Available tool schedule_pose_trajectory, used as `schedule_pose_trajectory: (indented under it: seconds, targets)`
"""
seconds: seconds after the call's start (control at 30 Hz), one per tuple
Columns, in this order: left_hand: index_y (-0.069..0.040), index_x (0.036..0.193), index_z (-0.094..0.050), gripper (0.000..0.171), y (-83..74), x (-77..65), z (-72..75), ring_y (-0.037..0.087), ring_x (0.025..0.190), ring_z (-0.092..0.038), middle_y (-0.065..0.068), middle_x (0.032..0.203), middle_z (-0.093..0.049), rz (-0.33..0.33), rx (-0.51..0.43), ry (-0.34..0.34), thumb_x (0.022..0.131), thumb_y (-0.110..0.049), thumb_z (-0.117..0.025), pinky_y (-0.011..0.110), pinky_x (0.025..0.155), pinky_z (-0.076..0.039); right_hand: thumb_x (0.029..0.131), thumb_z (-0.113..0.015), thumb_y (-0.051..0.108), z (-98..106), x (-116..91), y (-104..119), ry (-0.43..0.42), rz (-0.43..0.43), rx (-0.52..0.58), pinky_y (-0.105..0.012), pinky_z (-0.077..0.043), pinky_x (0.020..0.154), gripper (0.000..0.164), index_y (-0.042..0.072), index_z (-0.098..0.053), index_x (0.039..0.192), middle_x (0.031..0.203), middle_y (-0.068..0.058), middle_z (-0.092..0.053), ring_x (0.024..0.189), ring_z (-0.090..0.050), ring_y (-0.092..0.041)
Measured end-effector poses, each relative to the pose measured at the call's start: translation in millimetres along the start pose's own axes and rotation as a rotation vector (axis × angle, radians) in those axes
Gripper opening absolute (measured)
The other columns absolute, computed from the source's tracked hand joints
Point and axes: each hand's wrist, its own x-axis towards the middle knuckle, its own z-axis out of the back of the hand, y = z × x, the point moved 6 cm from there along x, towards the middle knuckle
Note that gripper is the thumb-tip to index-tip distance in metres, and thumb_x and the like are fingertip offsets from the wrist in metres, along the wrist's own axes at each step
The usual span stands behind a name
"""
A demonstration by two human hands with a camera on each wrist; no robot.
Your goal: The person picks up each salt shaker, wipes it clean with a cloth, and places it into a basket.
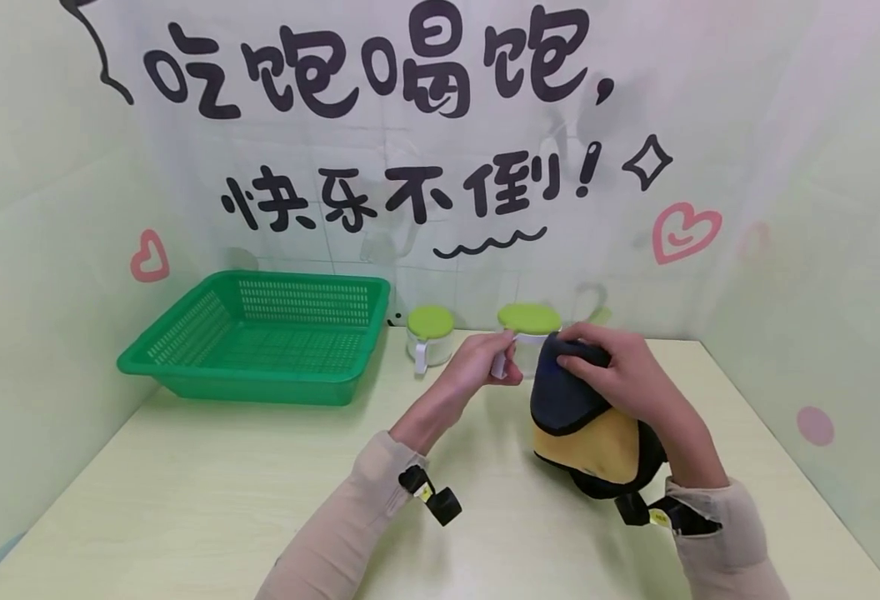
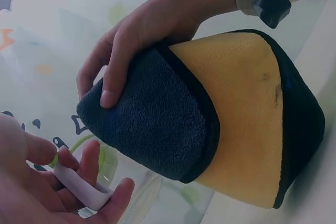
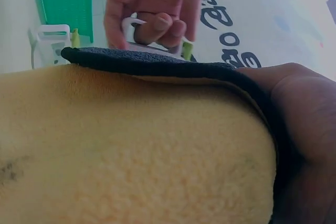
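Note:
A cloth point(image 1: 586, 446), dark blue on one face and yellow on the other with black edging, hangs folded from my right hand point(image 1: 627, 371). Thumb and fingers pinch its blue upper part, as the left wrist view of the cloth point(image 2: 152, 114) shows. My left hand point(image 1: 477, 362) grips the white handle point(image 1: 498, 365) of a clear jar with a green lid point(image 1: 530, 317), its fingers hooked through the handle point(image 2: 81, 187). The cloth stands in front of part of the jar. In the right wrist view the yellow face point(image 3: 131, 145) covers most of the picture.
A second green-lidded jar point(image 1: 431, 323) with a white handle stands left of the held one. Further left is a green plastic basket point(image 1: 252, 390) with slotted walls. The pale wooden table point(image 1: 207, 500) meets printed curtain walls at the back and sides.

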Motion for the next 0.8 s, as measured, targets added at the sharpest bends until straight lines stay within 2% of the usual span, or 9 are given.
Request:
schedule_pose_trajectory:
  seconds: [0.2, 0.4, 0.57, 0.8]
  targets:
    - [-0.009, 0.078, -0.053, 0.034, -10.6, -7.8, -5.0, 0.013, 0.065, -0.061, 0.003, 0.068, -0.057, -0.031, 0.076, -0.019, 0.102, -0.031, -0.042, 0.033, 0.08, -0.057, 0.09, -0.068, 0.023, -10, 2, 8, -0.013, 0.042, 0.011, -0.03, -0.05, 0.086, 0.016, 0.024, -0.067, 0.106, 0.103, 0.006, -0.069, 0.094, -0.061, -0.008]
    - [-0.007, 0.077, -0.051, 0.039, -15.5, -13.4, -6.3, 0.015, 0.067, -0.059, 0.004, 0.067, -0.056, -0.044, 0.14, -0.053, 0.101, -0.036, -0.043, 0.032, 0.082, -0.055, 0.09, -0.067, 0.023, -16, 3, 14, 0.007, 0.035, 0.032, -0.035, -0.051, 0.088, 0.016, 0.024, -0.068, 0.106, 0.103, 0.006, -0.07, 0.097, -0.063, -0.01]
    - [-0.009, 0.078, -0.052, 0.038, -18.9, -16.4, -5.0, 0.017, 0.069, -0.061, 0.003, 0.069, -0.057, -0.047, 0.16, -0.08, 0.1, -0.038, -0.044, 0.032, 0.084, -0.054, 0.089, -0.068, 0.024, -22, 2, 13, 0.071, -0.008, 0.037, -0.039, -0.05, 0.087, 0.016, 0.025, -0.068, 0.106, 0.103, 0.005, -0.07, 0.096, -0.062, -0.012]
    - [-0.009, 0.076, -0.05, 0.039, -24.5, -19.5, -1.3, 0.015, 0.069, -0.062, 0.004, 0.069, -0.058, -0.069, 0.162, -0.108, 0.099, -0.04, -0.045, 0.032, 0.086, -0.052, 0.088, -0.069, 0.025, -35, 2, 6, 0.185, -0.035, -0.007, -0.037, -0.049, 0.082, 0.016, 0.027, -0.068, 0.104, 0.099, 0.006, -0.07, 0.088, -0.061, -0.01]
